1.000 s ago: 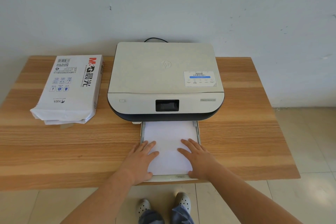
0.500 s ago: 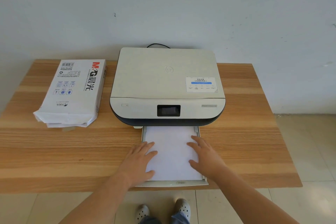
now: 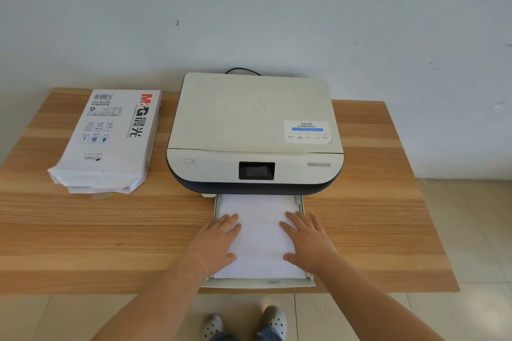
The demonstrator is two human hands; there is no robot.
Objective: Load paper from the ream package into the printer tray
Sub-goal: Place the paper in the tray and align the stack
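A beige and dark printer point(image 3: 255, 130) stands in the middle of the wooden table. Its paper tray point(image 3: 260, 284) is pulled out toward me and holds a stack of white paper point(image 3: 260, 238). My left hand point(image 3: 214, 241) lies flat on the left side of the stack, fingers straight. On the right side of the stack my right hand point(image 3: 307, 241) lies flat too, fingers reaching the tray's right wall. The white ream package point(image 3: 110, 141) lies on the table left of the printer, its near end torn open with sheets showing.
The wooden table point(image 3: 83, 230) has its front edge just under the tray's front lip. A black cable point(image 3: 242, 70) runs behind the printer along the wall. Tiled floor and my feet point(image 3: 243, 322) show below the table edge.
Both hands stay flat on the paper; my right hand has slid from mid-sheet toward the right edge of the stack. The camera view has tilted and shifted slightly.
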